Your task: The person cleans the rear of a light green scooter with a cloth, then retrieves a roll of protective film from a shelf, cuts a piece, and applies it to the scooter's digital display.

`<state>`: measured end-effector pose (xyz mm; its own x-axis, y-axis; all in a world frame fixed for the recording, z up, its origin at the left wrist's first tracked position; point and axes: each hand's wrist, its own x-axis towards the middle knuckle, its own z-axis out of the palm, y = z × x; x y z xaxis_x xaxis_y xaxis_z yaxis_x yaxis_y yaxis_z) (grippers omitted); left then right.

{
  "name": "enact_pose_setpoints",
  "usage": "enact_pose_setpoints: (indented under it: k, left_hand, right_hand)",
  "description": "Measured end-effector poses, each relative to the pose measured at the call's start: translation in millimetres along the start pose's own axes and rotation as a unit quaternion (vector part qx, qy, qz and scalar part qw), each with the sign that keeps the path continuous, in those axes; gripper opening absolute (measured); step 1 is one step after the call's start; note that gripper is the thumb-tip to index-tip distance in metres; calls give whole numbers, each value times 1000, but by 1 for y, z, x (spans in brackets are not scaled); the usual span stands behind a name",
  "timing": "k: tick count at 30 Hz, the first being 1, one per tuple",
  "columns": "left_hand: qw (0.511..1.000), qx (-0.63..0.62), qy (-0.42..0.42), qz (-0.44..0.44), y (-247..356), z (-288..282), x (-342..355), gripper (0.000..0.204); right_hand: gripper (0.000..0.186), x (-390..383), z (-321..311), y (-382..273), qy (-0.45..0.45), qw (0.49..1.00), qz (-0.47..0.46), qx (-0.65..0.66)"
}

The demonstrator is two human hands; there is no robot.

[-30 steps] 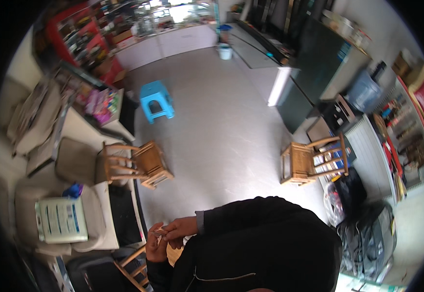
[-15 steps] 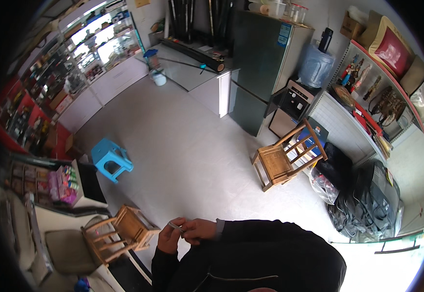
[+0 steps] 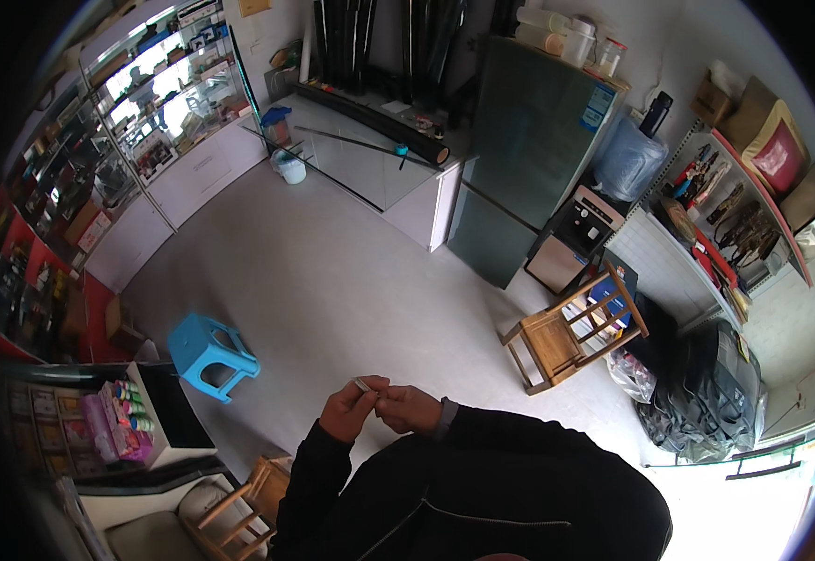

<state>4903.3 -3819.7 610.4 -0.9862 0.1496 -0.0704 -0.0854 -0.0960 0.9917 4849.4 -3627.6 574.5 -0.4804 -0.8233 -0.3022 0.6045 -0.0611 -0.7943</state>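
Note:
My left hand [image 3: 344,414] and my right hand [image 3: 407,409] meet in front of my dark jacket, low in the middle of the view. A small silvery item [image 3: 361,384], too small to identify, is held between their fingertips, with the left thumb and fingers pinched on it. My right fingers are curled against it from the right side. A blue plastic stool [image 3: 203,351] stands on the floor beyond my hands to the left.
Wooden chairs stand lower left [image 3: 262,486] and right [image 3: 548,348]. Glass display shelves [image 3: 155,122] line the left. A counter [image 3: 405,210], tall fridge [image 3: 515,159], water dispenser [image 3: 576,238], wall shelf and dark bags [image 3: 711,393] fill the back and right.
The view has turned leftward and lifted, bringing more counter and fridge into sight. My joined hands have risen in the picture, still holding the small item.

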Motion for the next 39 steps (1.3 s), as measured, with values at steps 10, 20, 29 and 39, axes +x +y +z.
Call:
enact_pose_setpoints:
  k: [10,20,29,39]
  left_hand:
    - [996,77,41,-1,1,-124,168,40]
    - [972,-63,220,52,27,-279,297,61]
    - [951,-151,255,88,11,-443,378,52]
    - [956,-142,250,59,53,-609,457,44]
  right_hand:
    - [49,195,-77,-84,-106,991,-76,-39]
    - [42,407,-111,-242,-231,970,-39,-66]
    - [40,563,-85,-261,-216,975,-28,-48]
    - [34,710,-52,-318,-186,978,-62,-65]
